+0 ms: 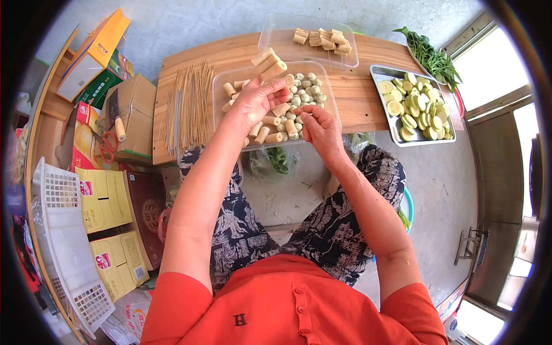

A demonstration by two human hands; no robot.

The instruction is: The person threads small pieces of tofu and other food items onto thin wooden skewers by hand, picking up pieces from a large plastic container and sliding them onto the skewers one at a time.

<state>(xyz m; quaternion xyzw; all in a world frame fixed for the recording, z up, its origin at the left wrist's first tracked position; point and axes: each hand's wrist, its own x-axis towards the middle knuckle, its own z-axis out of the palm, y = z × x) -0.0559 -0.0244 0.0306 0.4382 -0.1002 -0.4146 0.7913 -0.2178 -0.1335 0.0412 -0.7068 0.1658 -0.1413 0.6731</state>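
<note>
Over a clear plastic bin (335, 123), my left hand (256, 103) is closed on several tan cylindrical rolls (270, 68), which stick up past its fingers. My right hand (319, 127) is just to the right, thumb and fingertips pinched together; I cannot make out what lies between them. Loose tan rolls (261, 135) and speckled grey-green balls (305, 92) fill the bin below both hands. Part of the bin's contents is hidden by my hands and left forearm.
Thin wooden skewers (192, 103) lie at the table's left. Behind the bin, a clear tray (276, 26) holds bundled rolls (325, 40). A metal tray (411, 142) of sliced green squash (420, 109) and leafy greens (431, 60) sit right. Cardboard boxes (135, 109) stand left.
</note>
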